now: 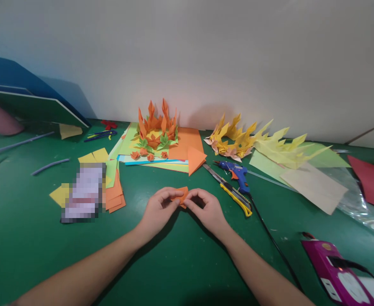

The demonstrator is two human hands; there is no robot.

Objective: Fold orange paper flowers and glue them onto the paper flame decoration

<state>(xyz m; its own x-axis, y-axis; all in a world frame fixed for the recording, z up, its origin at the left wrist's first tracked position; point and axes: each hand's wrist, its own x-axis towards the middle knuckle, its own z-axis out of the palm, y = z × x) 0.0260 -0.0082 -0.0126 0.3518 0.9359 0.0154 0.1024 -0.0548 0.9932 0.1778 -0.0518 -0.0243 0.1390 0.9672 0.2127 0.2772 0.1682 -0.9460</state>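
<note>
Both my hands meet over the green table, pinching a small folded piece of orange paper [183, 194]. My left hand [160, 208] grips its left side between thumb and fingers. On the right side, my right hand [206, 208] holds it with thumb and fingertips; part of the paper is hidden behind the fingers. Beyond them stands an orange paper crown [164, 123] with green leaves, and several small orange paper flowers [150, 157] lie in front of it. Closest to my right hand lies a yellow utility knife [238, 199], beside a blue glue gun [238, 172].
Left are a blurred phone [85, 193], orange paper squares [115, 197] and purple pipe cleaners [49, 166]. Yellow paper crowns [231, 140] stand at the back right, near beige paper [314, 187]. A black cord [273, 238] runs toward a magenta power strip [336, 267].
</note>
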